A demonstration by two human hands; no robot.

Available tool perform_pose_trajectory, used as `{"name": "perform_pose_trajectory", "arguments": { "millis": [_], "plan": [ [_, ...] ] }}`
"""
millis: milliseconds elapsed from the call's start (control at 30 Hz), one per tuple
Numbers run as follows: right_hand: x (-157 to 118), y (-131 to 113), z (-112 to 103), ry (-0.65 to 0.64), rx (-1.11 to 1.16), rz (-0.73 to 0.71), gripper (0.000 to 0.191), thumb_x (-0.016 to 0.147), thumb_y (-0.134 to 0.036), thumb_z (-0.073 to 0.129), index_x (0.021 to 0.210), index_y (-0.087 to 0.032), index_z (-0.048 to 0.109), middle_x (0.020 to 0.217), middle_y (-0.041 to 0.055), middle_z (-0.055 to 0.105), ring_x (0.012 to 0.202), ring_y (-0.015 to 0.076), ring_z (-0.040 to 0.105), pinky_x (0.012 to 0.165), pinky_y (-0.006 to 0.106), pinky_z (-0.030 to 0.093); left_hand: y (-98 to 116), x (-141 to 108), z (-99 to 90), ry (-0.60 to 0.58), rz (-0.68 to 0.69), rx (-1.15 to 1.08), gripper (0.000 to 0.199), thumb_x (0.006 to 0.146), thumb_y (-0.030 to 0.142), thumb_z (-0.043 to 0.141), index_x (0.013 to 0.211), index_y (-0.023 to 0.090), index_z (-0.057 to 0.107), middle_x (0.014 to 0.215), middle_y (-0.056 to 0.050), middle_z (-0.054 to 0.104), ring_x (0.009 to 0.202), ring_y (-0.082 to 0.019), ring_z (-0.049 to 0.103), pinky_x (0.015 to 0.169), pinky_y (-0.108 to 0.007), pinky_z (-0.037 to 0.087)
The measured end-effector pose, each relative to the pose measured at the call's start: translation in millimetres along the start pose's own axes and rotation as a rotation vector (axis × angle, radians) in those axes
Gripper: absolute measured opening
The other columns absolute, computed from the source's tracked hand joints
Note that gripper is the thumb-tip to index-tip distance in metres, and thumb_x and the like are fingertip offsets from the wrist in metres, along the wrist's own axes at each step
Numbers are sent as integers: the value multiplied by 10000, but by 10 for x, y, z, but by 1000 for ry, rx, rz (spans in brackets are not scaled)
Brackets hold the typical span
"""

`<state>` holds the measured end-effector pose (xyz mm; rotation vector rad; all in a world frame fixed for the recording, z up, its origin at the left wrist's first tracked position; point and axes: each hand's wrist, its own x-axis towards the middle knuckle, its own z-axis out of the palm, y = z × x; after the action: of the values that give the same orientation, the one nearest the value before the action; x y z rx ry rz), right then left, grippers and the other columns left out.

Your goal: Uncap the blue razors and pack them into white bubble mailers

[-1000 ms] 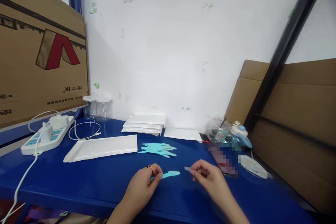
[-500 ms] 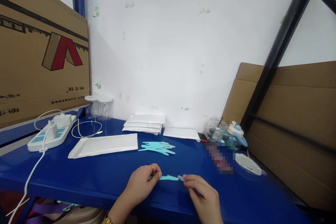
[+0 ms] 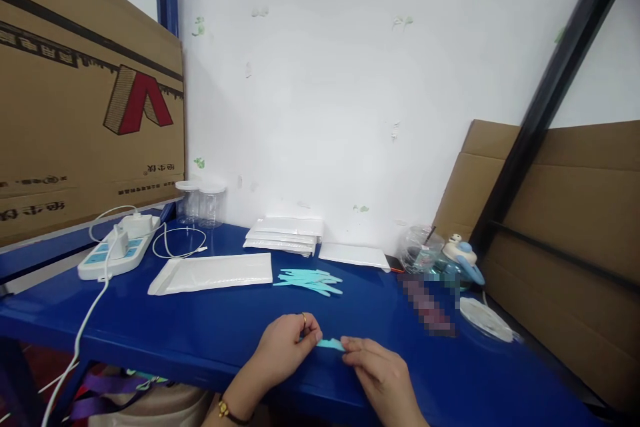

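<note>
Near the front edge of the blue table, my left hand (image 3: 290, 347) pinches one end of a small turquoise strip (image 3: 330, 343). The fingers of my right hand (image 3: 377, 370) are closed at the strip's other end and partly cover it. A translucent cap at that end is hidden by my right fingers. Beyond my hands lies a loose pile of turquoise strips (image 3: 310, 281). To its left is a flat white padded envelope (image 3: 213, 273).
A stack of white envelopes (image 3: 285, 233) and one more envelope (image 3: 354, 255) lie by the wall. Left are clear jars (image 3: 213, 207) and a power strip (image 3: 120, 257) with cables. At right stand a clear container (image 3: 419, 248), a blue-and-white item (image 3: 460, 257) and a round white item (image 3: 486, 319).
My right hand has moved closer to my left, its fingers now over the strip's right end and the translucent piece. The view has shifted slightly, moving the scene right.
</note>
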<state>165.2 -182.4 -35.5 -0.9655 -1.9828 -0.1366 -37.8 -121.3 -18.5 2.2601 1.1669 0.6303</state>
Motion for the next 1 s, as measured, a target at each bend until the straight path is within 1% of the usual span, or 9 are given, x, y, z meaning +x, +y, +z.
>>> {"name": "perform_pose_trajectory", "arguments": {
  "millis": [200, 300, 433, 567, 633, 700, 800, 900, 1000],
  "plan": [
    [188, 245, 106, -305, -52, 198, 368, 896, -168, 347, 820, -191, 706, 929, 88, 723, 888, 184, 688, 781, 272, 559, -135, -70, -187, 213, 34, -65, 173, 807, 301, 503, 925, 230, 606, 991, -27, 611, 875, -177, 563, 801, -272, 405],
    [292, 300, 84, -447, -69, 286, 380, 880, -168, 336, 940, -167, 711, 1072, 118, 687, 1005, 220, 645, 894, 351, 510, -371, -156, -472, 272, 17, -9, 195, 772, 300, 544, 948, 238, 600, 1033, -32, 594, 918, -200, 564, 856, -315, 412],
    [537, 295, 24, -484, -15, 371, 326, 834, -284, 485, 1113, -211, 638, 1322, 89, 524, 1197, 245, 501, 1017, 396, 394, -785, -228, -799, 356, -64, 134, 268, 775, 335, 523, 1012, 231, 591, 1135, -58, 561, 1036, -239, 541, 920, -368, 408],
    [957, 445, 172, -684, 22, 346, 877, 626, -437, 705, 1395, -232, 339, 1522, 62, 166, 1378, 282, 168, 1109, 420, 220, -1069, -187, -930, 369, -187, 347, 492, 722, 356, 570, 1190, 208, 546, 1373, -106, 414, 1304, -299, 309, 1047, -441, 285],
    [1175, 577, 323, -807, -19, 359, 1015, 565, -422, 730, 1433, -216, 245, 1534, 77, 89, 1390, 307, 61, 1120, 449, 142, -1128, -154, -947, 330, -266, 410, 605, 715, 389, 573, 1282, 196, 484, 1450, -113, 311, 1359, -315, 186, 1070, -487, 222],
    [1353, 686, 472, -936, -36, 356, 1061, 547, -365, 728, 1447, -194, 193, 1522, 114, 124, 1381, 316, 98, 1110, 434, 161, -1153, -141, -948, 270, -314, 419, 651, 747, 446, 533, 1346, 217, 417, 1473, -95, 271, 1368, -313, 160, 1075, -524, 175],
    [1502, 731, 617, -1045, -121, 288, 957, 554, -327, 710, 1402, -165, 298, 1393, 149, 344, 1260, 320, 346, 1000, 396, 345, -1158, -183, -933, 196, -314, 405, 617, 803, 519, 437, 1361, 259, 398, 1440, -65, 347, 1362, -299, 194, 1081, -544, 113],
    [1520, 673, 656, -1046, -248, 247, 713, 587, -238, 666, 1260, -147, 452, 1218, 139, 458, 1092, 297, 482, 850, 366, 438, -1148, -267, -910, 181, -301, 399, 619, 804, 542, 425, 1363, 278, 392, 1421, -45, 381, 1358, -300, 205, 1076, -557, 99],
    [1472, 625, 650, -1027, -299, 270, 575, 589, -101, 602, 1153, -112, 495, 1150, 158, 484, 1059, 297, 493, 842, 375, 420, -1138, -326, -894, 191, -292, 379, 617, 790, 541, 447, 1351, 285, 409, 1408, -37, 404, 1354, -303, 214, 1071, -564, 111]
  ]
}}
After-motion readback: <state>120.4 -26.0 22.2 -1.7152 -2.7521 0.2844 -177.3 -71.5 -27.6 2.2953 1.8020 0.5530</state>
